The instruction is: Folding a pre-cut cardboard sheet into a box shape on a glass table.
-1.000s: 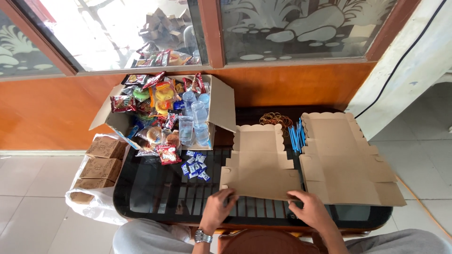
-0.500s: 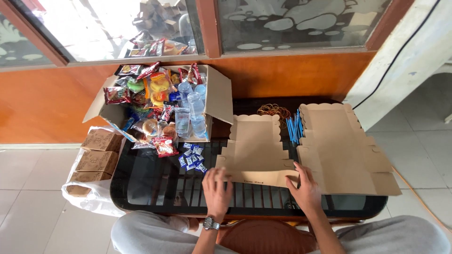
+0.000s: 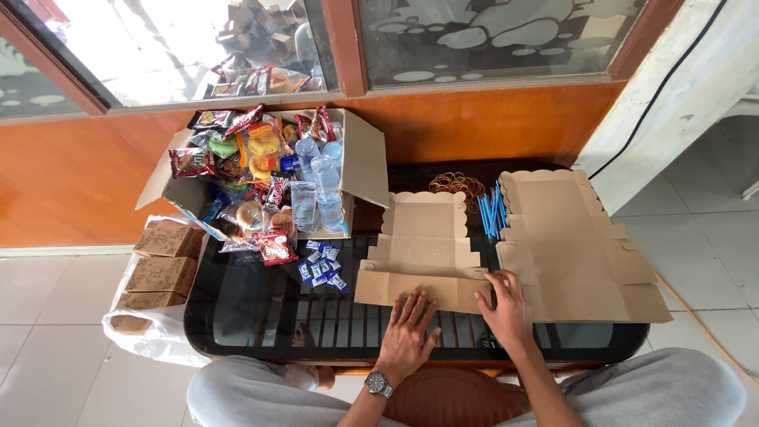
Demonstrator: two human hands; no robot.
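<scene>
A flat, unfolded brown cardboard box blank lies on the dark glass table. My left hand rests palm down on the blank's near flap, a watch on its wrist. My right hand presses the right end of that same flap, fingers spread. To the right sits a stack of larger flat box blanks, touching my right hand's side.
An open carton full of snack packets and water cups stands at the table's back left. Small blue sachets, blue straws and rubber bands lie nearby. Folded brown boxes sit in a white bag on the floor, left.
Both hands moved forward onto the near flap of the box blank and now press it flat. The view shifted slightly closer.
</scene>
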